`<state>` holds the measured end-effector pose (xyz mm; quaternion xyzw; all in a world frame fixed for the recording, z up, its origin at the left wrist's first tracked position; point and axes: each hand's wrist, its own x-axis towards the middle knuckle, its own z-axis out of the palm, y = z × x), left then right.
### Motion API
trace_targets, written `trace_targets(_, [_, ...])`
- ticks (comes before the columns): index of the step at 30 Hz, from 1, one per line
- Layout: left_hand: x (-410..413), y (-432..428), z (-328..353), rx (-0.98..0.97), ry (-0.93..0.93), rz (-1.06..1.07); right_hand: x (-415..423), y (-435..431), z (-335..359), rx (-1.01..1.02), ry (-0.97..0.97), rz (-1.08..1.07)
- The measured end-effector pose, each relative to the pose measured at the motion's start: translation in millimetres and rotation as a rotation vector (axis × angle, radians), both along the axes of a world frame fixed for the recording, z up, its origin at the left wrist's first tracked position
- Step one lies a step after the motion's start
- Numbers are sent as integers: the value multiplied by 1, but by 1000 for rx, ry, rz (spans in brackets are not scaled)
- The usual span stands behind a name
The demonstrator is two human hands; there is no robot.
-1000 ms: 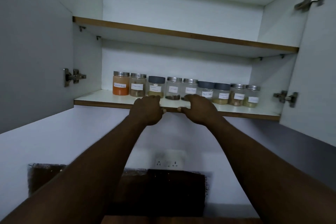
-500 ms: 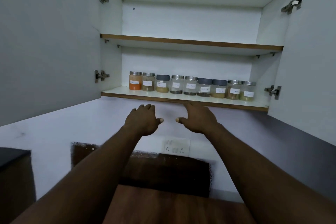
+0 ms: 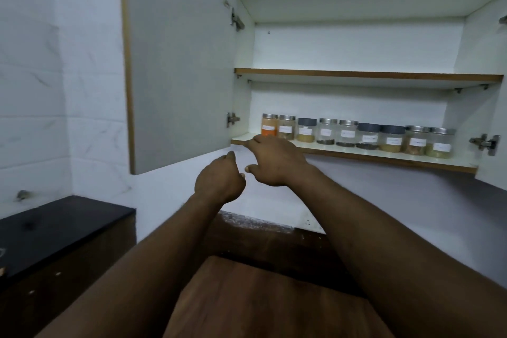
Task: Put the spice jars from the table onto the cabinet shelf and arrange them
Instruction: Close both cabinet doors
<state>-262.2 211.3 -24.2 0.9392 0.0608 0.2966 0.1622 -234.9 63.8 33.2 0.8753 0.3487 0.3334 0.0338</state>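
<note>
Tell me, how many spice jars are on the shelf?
9, in one row on the bottom shelf: orange jar at the left end, then eight more jars running right. None seems hidden.

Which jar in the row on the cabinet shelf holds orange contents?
The leftmost jar, silver-lidded, nearest the open left door. Its filling is bright orange; the other jars hold tan, brown, dark or greenish contents.
</note>
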Motion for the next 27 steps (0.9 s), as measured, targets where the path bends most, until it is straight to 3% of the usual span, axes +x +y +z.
trace_targets(7, [-73, 84, 4, -187, -595, 286, -46, 115, 6, -107, -147, 166])
trace_targets(9, [-79, 103, 7, -295, -674, 434, -52, 139, 6, -119, -169, 190])
trace_targets(11, [-75, 123, 10, -416, -560, 483, -52, 158, 7, -109, -184, 198])
trace_targets(15, [-60, 156, 7, -680, -284, 64, -50, 180, 11, -88, -214, 221])
trace_targets(21, [-46, 147, -10, -529, -495, 111, -51, 165, 9, 136, -148, 250])
trace_targets(27, [-27, 67, -17, -486, -547, -157, -39, 99, 11, 565, -153, 231])
